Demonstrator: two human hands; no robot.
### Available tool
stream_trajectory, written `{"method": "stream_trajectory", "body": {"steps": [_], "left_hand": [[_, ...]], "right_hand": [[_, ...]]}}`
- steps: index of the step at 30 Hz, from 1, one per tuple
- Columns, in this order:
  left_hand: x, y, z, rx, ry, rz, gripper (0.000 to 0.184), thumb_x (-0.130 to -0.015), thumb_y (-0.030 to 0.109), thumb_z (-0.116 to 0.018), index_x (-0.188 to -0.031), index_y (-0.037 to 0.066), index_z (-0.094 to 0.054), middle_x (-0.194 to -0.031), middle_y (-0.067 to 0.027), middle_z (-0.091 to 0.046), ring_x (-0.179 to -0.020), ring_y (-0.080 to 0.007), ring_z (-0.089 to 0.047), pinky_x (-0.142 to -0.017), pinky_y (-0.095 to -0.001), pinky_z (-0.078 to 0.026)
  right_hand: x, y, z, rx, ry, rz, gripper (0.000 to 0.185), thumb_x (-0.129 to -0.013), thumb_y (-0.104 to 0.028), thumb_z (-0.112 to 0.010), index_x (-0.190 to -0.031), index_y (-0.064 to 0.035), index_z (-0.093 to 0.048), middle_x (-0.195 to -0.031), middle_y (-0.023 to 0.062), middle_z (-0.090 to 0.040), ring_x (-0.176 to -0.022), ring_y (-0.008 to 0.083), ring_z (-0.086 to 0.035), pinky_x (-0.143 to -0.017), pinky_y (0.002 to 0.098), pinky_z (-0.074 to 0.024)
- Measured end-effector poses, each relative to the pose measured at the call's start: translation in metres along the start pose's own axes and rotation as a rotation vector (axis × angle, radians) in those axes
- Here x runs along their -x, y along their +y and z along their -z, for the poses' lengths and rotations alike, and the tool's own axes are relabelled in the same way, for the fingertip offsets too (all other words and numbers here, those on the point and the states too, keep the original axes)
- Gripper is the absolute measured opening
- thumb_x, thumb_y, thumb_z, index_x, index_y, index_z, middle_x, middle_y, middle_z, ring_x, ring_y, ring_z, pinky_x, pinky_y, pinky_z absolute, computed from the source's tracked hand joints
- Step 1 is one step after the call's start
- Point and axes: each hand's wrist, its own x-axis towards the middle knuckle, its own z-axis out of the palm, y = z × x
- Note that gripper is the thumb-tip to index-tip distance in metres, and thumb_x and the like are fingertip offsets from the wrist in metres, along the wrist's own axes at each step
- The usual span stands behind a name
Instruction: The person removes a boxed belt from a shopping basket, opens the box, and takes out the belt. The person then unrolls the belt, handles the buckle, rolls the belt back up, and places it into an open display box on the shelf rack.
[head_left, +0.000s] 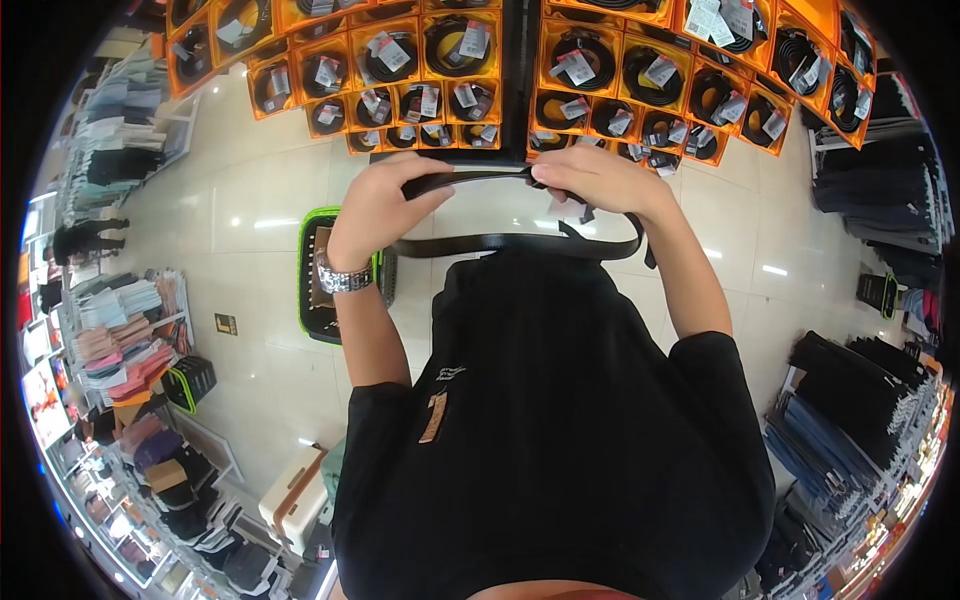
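Observation:
A black belt (500,243) is stretched in a loop in front of my waist, with a pale tag hanging near its right end. My left hand (378,208), with a metal watch on the wrist, is closed around the belt's left side, thumb and fingers curled over the strap. On the other side, my right hand (598,180) pinches the strap near a dark piece that may be the buckle or keeper. The belt's lower run curves round below both hands, close to my black shirt (560,400).
Orange compartments (460,50) with coiled, tagged belts rise just ahead. A black shopping basket with a green rim (305,270) stands on the tiled floor to the left. Folded clothes (120,320) line the left side; hanging trousers (850,400) line the right. A cream suitcase (295,495) stands lower left.

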Motion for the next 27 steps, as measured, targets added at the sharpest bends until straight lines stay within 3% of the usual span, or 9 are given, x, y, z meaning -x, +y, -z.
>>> {"method": "stream_trajectory", "body": {"steps": [1,6,13,18,20,27], "left_hand": [[-0.002,-0.003,-0.006,-0.094,0.056,-0.045,0.023,-0.073,0.017,-0.074,-0.091,0.004,-0.069,-0.084,-0.01,-0.065,-0.076,-0.0269,-0.061,-0.069,-0.0332,-0.049],[-0.012,0.002,-0.029,-0.08,0.065,-0.187,0.018,-0.074,0.019,-0.072,-0.085,0.005,-0.068,-0.076,-0.0092,-0.061,-0.072,-0.0284,-0.058,-0.065,-0.0368,-0.047],[-0.019,-0.002,-0.02,0.002,-0.245,-0.168,0.018,-0.084,0.016,-0.065,-0.082,-0.001,-0.062,-0.069,-0.0131,-0.055,-0.065,-0.0288,-0.052,-0.06,-0.0351,-0.043],[-0.015,-0.004,-0.007,0.048,-0.303,-0.064,0.016,-0.083,0.017,-0.064,-0.081,0.0,-0.064,-0.071,-0.0141,-0.058,-0.066,-0.0304,-0.055,-0.061,-0.0359,-0.044],[-0.014,-0.006,-0.006,0.063,-0.321,-0.013,0.019,-0.082,0.019,-0.066,-0.081,0.0,-0.064,-0.074,-0.0141,-0.06,-0.068,-0.0304,-0.057,-0.062,-0.0363,-0.045],[-0.02,0.007,-0.027,-0.142,-0.2,-0.125,0.021,-0.082,0.028,-0.065,-0.091,0.009,-0.066,-0.079,-0.0109,-0.064,-0.074,-0.0297,-0.06,-0.066,-0.0385,-0.048]], "right_hand": [[-0.003,0.003,-0.004,-0.028,-0.003,0.024,0.052,-0.095,-0.047,-0.042,-0.07,-0.0033,-0.055,-0.06,0.0037,-0.05,-0.056,0.0156,-0.047,-0.055,0.0307,-0.0385],[-0.01,-0.003,-0.009,-0.105,-0.14,-0.067,0.051,-0.097,-0.042,-0.039,-0.069,-0.0019,-0.056,-0.063,0.004,-0.054,-0.059,0.0153,-0.049,-0.06,0.0292,-0.0392],[-0.014,0.008,-0.012,-0.155,-0.208,0.007,0.053,-0.097,-0.042,-0.039,-0.064,-0.0031,-0.054,-0.063,0.0043,-0.054,-0.063,0.0148,-0.048,-0.063,0.0282,-0.038],[-0.008,0.001,-0.01,-0.155,-0.212,-0.058,0.053,-0.097,-0.042,-0.039,-0.064,-0.0031,-0.053,-0.063,0.0048,-0.053,-0.064,0.0148,-0.048,-0.064,0.0279,-0.0369],[-0.011,0.009,-0.015,-0.133,-0.195,0.003,0.06,-0.095,-0.051,-0.039,-0.062,-0.0042,-0.056,-0.058,0.0025,-0.053,-0.059,0.0149,-0.047,-0.061,0.0294,-0.0373],[-0.02,0.006,-0.017,-0.117,-0.19,-0.024,0.058,-0.096,-0.049,-0.037,-0.065,-0.0033,-0.057,-0.057,0.0036,-0.053,-0.058,0.0161,-0.048,-0.06,0.0317,-0.0384]]}}
